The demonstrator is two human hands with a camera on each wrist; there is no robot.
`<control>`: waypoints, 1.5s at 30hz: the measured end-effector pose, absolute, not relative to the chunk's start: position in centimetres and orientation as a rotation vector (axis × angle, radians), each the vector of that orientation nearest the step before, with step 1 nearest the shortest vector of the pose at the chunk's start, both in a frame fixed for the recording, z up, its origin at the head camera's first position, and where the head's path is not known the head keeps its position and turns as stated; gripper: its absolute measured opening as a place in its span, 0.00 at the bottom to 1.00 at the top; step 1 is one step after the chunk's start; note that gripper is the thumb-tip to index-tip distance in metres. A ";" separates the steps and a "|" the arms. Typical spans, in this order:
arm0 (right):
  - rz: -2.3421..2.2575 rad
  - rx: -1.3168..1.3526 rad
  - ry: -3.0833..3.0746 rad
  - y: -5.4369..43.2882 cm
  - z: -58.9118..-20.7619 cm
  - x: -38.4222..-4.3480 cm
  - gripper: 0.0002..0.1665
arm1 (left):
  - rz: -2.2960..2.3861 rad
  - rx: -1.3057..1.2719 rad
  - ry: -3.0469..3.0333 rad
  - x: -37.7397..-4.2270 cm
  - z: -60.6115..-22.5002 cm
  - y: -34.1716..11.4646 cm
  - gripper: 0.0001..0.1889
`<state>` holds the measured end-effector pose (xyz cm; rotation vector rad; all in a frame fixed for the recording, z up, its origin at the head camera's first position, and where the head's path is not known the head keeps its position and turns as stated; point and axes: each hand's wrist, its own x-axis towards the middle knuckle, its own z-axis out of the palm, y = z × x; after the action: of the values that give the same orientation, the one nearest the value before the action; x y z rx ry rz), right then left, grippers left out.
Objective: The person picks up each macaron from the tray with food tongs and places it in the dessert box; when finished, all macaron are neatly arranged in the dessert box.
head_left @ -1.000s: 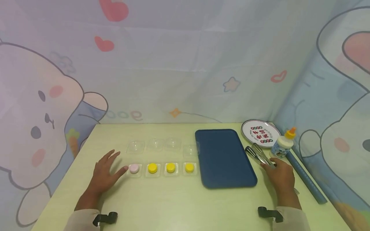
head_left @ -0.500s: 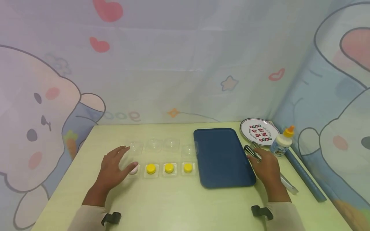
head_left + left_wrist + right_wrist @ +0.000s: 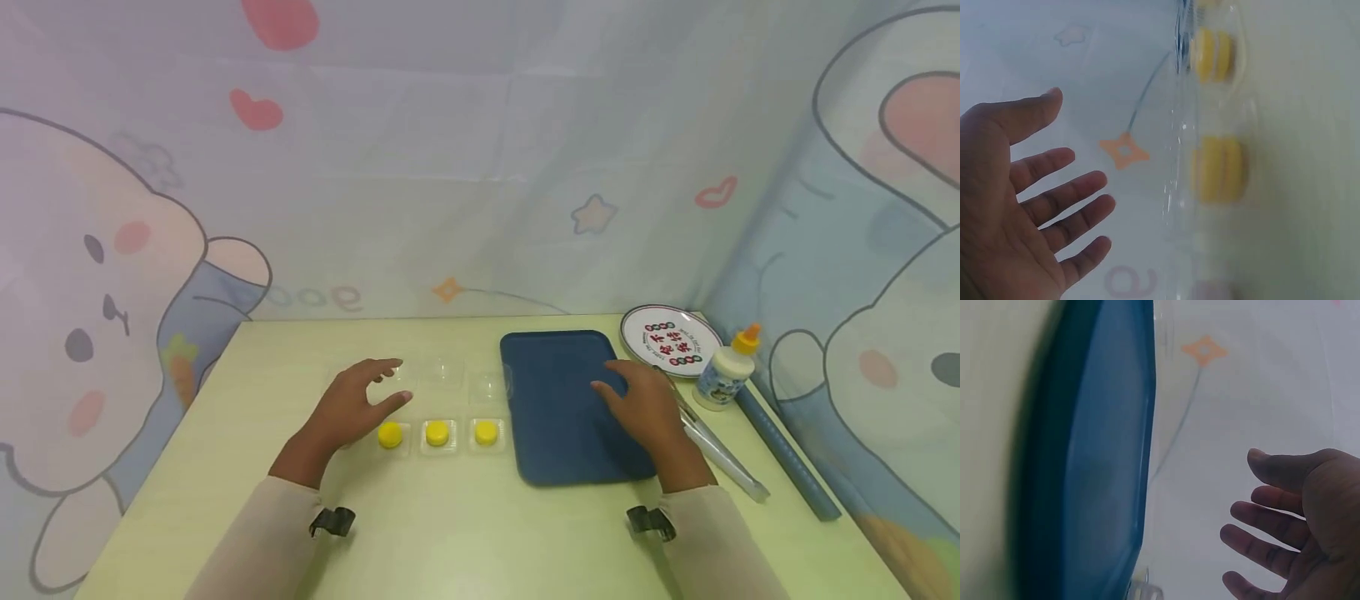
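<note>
My left hand (image 3: 348,408) hovers over the left end of a row of macarons, fingers spread and holding nothing. Yellow macarons (image 3: 437,432) sit in small clear plastic trays; a pink macaron (image 3: 1212,292) peeks in at the bottom of the left wrist view, while the hand covers it in the head view. Clear domed lids (image 3: 442,372) lie behind the row, partly hidden by that hand. Over the right side of the dark blue tray (image 3: 555,462) is my right hand (image 3: 648,408), also with spread fingers and nothing held. Metal tongs (image 3: 723,458) lie beside its wrist.
At the back right stands a white plate (image 3: 637,329) with red lettering. Near it is a white bottle (image 3: 723,379) with an orange nozzle. A long grey-blue roll (image 3: 787,454) lies along the right side. A printed curtain (image 3: 480,167) rises behind the table.
My left hand has moved right, from beside the pink macaron to over it. My right hand has left the tongs and moved left over the tray; the tongs stay on the table.
</note>
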<state>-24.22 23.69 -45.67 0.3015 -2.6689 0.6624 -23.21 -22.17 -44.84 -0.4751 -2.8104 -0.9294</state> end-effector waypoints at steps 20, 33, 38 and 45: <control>0.899 0.476 -2.800 17.4 -44.3 -27.4 0.28 | -1.102 -0.569 -2.916 -26.5 -45.2 -18.2 0.28; 0.973 0.563 -2.973 15.3 -44.7 -29.4 0.33 | -1.185 -0.640 -2.945 -28.0 -45.8 -15.8 0.29; 0.945 0.600 -3.016 14.7 -44.7 -29.8 0.33 | -1.218 -0.611 -2.975 -28.3 -46.1 -15.1 0.28; 0.964 0.629 -3.043 13.9 -45.9 -30.4 0.32 | -1.226 -0.605 -3.031 -28.9 -46.7 -14.5 0.28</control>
<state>-30.36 13.86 -45.94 0.6294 -3.0427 0.9639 -28.86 -14.53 -46.75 -0.6055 -3.0310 -1.2256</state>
